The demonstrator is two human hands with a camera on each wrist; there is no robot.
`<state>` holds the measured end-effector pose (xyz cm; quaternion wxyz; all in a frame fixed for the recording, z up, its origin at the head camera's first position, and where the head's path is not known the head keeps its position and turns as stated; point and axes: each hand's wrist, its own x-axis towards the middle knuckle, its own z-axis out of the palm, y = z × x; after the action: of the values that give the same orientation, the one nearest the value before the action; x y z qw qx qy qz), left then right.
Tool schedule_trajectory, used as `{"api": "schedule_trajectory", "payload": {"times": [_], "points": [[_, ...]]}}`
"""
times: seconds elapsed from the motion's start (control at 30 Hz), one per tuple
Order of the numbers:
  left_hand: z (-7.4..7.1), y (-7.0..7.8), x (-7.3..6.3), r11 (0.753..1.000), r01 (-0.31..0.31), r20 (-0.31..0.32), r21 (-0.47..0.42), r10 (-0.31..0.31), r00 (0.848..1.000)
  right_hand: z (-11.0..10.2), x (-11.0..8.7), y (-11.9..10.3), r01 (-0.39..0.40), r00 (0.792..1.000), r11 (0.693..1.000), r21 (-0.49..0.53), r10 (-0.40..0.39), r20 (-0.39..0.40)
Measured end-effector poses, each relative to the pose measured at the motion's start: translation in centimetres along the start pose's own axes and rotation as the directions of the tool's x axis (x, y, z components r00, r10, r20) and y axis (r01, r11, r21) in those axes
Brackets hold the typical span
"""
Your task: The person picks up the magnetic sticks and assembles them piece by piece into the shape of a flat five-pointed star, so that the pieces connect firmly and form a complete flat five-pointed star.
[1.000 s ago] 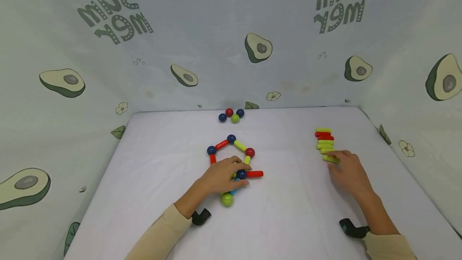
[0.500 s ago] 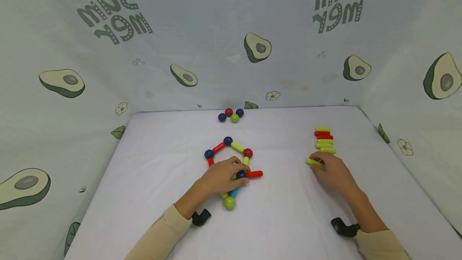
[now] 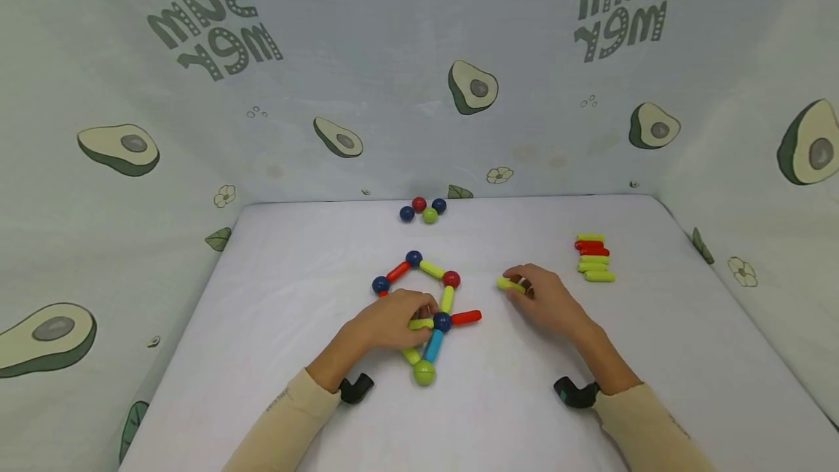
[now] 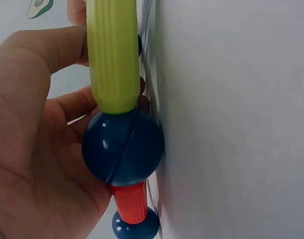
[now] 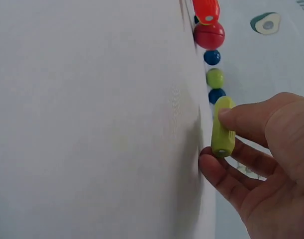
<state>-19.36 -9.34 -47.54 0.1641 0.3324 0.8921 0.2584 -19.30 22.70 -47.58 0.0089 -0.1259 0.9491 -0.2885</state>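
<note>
My right hand (image 3: 547, 301) pinches a yellow-green magnetic stick (image 3: 510, 285) between thumb and fingers, to the right of a linked figure of balls and sticks. In the right wrist view, the thumb lies across that stick (image 5: 223, 132). My left hand (image 3: 396, 319) reaches over the figure and pinches a yellow-green stick (image 3: 422, 324) joined to a dark blue ball (image 3: 442, 322). From this ball a red stick (image 3: 467, 317) points right and a light blue stick (image 3: 434, 346) runs to a green ball (image 3: 424, 373). A red ball (image 3: 451, 279) sits higher up. The hand hides the figure's left side.
Several loose balls, including a green one (image 3: 430, 215), lie at the far edge of the white table (image 3: 314, 239). At the right, red and yellow-green sticks (image 3: 594, 260) lie in a row. An avocado-print cloth (image 3: 393, 57) rises behind the table.
My right hand has taken a yellow-green stick from the row and carried it left toward the figure. My left hand has drawn slightly left, uncovering the dark blue ball, and the figure has shifted a little.
</note>
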Motion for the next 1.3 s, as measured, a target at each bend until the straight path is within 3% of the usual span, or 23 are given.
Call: {"api": "schedule_trajectory", "payload": {"times": [0.47, 0.73, 0.9, 1.1, 1.3], "points": [[0.3, 0.7, 0.3, 1.000, -0.028, 0.000, 0.012, 0.028, 1.000, 2.5, 3.6, -3.1, 0.086, 0.992, 0.992, 0.087, -0.093, 0.080], [0.3, 0.4, 0.4, 1.000, -0.016, -0.023, -0.009, 0.015, 1.000, 2.8, 5.2, -3.6, 0.072, 0.989, 0.991, 0.109, -0.085, 0.118], [0.1, 0.1, 0.4, 0.999, 0.000, -0.033, -0.038, -0.001, 0.999, 2.4, 7.8, -3.9, 0.056, 0.993, 0.989, 0.139, -0.070, 0.096], [0.1, -0.4, 0.5, 0.998, 0.024, -0.021, -0.063, -0.026, 0.999, 2.1, 12.4, -4.2, 0.055, 0.996, 0.987, 0.151, -0.064, 0.057], [0.4, -0.7, 0.7, 0.997, 0.011, -0.030, -0.070, -0.013, 0.999, 2.1, 15.9, -5.3, 0.098, 0.985, 0.992, 0.085, -0.109, 0.133]]}}
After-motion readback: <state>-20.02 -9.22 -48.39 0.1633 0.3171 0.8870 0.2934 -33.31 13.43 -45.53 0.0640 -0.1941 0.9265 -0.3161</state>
